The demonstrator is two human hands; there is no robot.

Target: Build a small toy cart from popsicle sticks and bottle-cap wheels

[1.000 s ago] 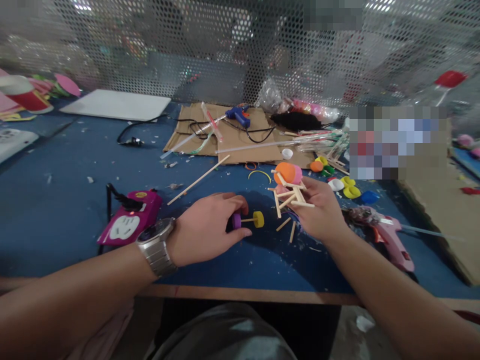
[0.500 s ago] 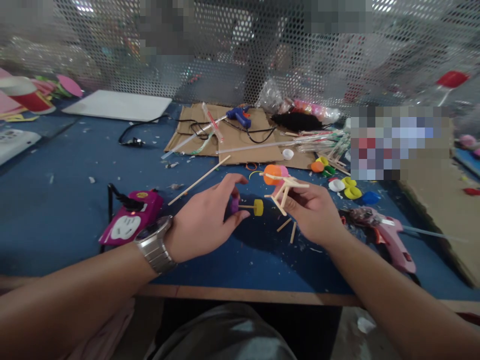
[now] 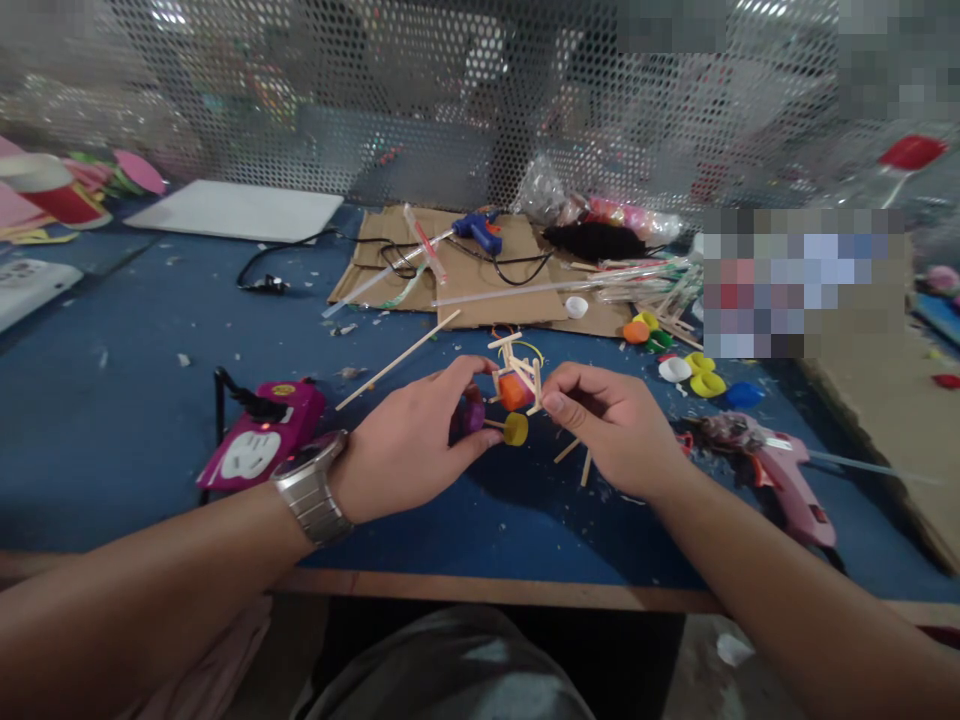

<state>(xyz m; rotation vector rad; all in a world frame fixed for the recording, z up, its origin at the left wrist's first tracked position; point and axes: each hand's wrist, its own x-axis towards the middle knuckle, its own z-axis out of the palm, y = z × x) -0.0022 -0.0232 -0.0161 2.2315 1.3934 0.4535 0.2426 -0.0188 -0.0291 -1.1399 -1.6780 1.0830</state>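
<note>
Between thumb and fingers my left hand [image 3: 412,440] pinches a short stick axle that has a purple bottle cap [image 3: 472,416] at one end and a yellow bottle cap [image 3: 516,430] at the other. My right hand [image 3: 615,425], closed at the fingertips, grips a small frame of wooden sticks [image 3: 517,365]. An orange cap [image 3: 514,391] shows among the frame's sticks. The frame is just above and beside the yellow cap; whether they touch I cannot tell. Two loose short sticks [image 3: 587,466] lie on the table beneath my right hand.
A magenta power socket [image 3: 259,440] stands left of my left wrist, with a long thin stick [image 3: 397,360] beyond it. At right lie a pink glue gun [image 3: 787,480] and several loose bottle caps [image 3: 705,384]. A blue glue gun [image 3: 478,234] rests on cardboard [image 3: 495,300] at the back.
My right hand has moved the stick frame left and turned it, bringing it close to the capped axle. The axle in my left hand has tilted, its yellow end lower and nearer me.
</note>
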